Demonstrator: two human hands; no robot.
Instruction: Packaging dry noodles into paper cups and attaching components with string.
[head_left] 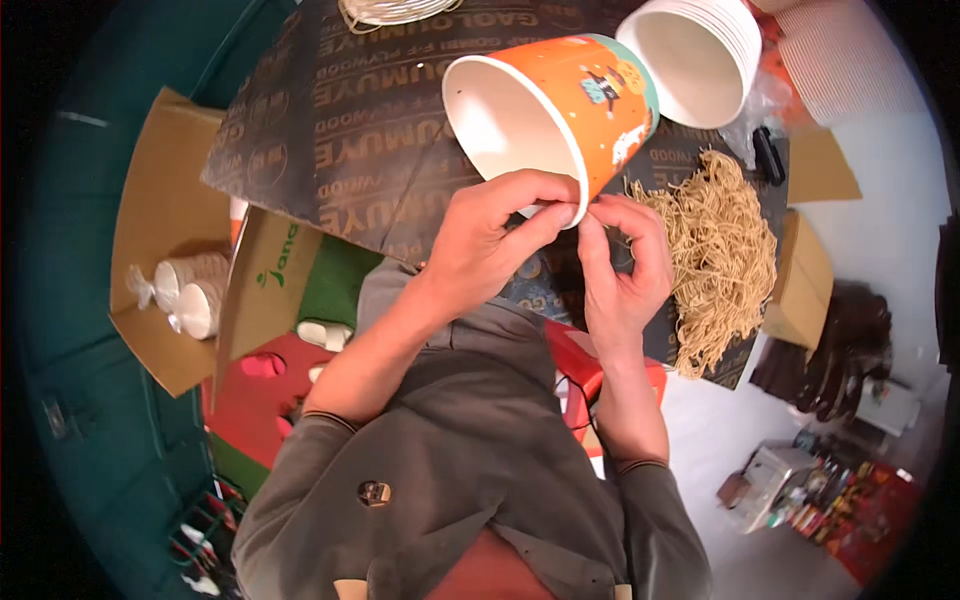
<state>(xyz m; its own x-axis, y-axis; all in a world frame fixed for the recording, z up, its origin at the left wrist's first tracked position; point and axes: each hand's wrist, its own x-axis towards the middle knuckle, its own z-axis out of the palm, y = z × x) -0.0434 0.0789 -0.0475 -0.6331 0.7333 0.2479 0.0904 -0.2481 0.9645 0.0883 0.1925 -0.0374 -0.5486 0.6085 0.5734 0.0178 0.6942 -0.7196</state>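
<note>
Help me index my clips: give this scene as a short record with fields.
Main object: orange paper cup, tilted on its side, white inside, opening facing lower left
Left hand: grip on the cup's rim, thumb and index finger
Right hand: fingertips at the rim beside the left; firmness of grip unclear
Work surface: dark printed board
Right of cup: tangled tan cords
Upper right: nested white cups
Far left: cardboard box holding bagged white cups
</note>
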